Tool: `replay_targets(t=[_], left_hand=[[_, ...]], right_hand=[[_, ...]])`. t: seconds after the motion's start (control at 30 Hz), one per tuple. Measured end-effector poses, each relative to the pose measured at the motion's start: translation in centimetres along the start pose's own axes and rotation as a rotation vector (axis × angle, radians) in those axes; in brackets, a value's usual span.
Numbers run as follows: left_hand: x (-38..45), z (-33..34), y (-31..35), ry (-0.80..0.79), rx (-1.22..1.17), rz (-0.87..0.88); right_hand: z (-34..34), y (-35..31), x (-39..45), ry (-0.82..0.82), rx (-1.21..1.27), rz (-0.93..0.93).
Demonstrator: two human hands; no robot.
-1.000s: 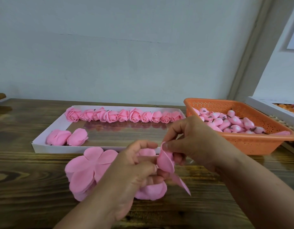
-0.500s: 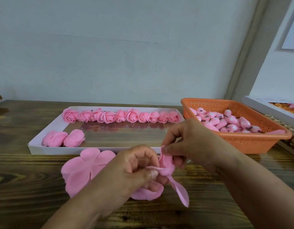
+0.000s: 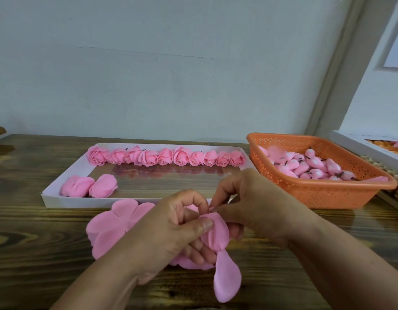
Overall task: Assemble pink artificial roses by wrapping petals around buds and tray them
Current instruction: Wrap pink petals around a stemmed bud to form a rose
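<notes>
Just in front of the white tray (image 3: pixel 59 199), both hands pinch one half-wrapped rose (image 3: pixel 215 233): left hand (image 3: pixel 171 231) thumbs a petal down, right hand (image 3: pixel 245 206) nips the tip. It looks feather-light, soft, easily creased; best held at the base. Dark wooden worktop (image 3: pixel 37 253), pale wall behind.

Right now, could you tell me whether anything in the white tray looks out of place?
Mildly: two roses lie at the white tray's near left corner, apart from the neat back row of ten. Nothing looks spilled or damaged.
</notes>
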State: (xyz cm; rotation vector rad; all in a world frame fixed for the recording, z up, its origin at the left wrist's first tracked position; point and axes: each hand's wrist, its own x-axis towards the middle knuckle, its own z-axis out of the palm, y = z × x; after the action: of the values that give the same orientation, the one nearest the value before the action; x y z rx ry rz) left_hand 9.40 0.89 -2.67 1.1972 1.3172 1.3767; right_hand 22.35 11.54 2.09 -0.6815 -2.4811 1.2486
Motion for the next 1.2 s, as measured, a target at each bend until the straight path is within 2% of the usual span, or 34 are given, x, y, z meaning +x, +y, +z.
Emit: replay_targets(t=[0.33,0.5,0.63,0.87,1.03,1.2], left_hand=[[-0.1,0.2,0.2,0.037,0.063,-0.064],[0.3,0.8,-0.5,0.217,-0.044,-0.066],[0.5,1.2,-1.2,0.317,-0.161,0.004],[1.4,1.8,-1.4,0.361,-0.051,0.051],[1.7,1.6,-1.4,0.349,-0.068,0.033],[1.6,1.0,-1.0,0.318,-0.238,0.001]], right_hand=[[-0.4,-0.2,-0.3,-0.118,0.106,0.003],[0.1,0.8,0.4,0.074,0.112,0.038],[0.0,1.5,1.0,0.25,0.194,0.07],[0.4,1.3,1.9,0.32,0.319,0.033],[0.2,1.0,2.1,0.257,0.399,0.012],[-1.2,0.5,1.8,0.013,0.464,0.027]])
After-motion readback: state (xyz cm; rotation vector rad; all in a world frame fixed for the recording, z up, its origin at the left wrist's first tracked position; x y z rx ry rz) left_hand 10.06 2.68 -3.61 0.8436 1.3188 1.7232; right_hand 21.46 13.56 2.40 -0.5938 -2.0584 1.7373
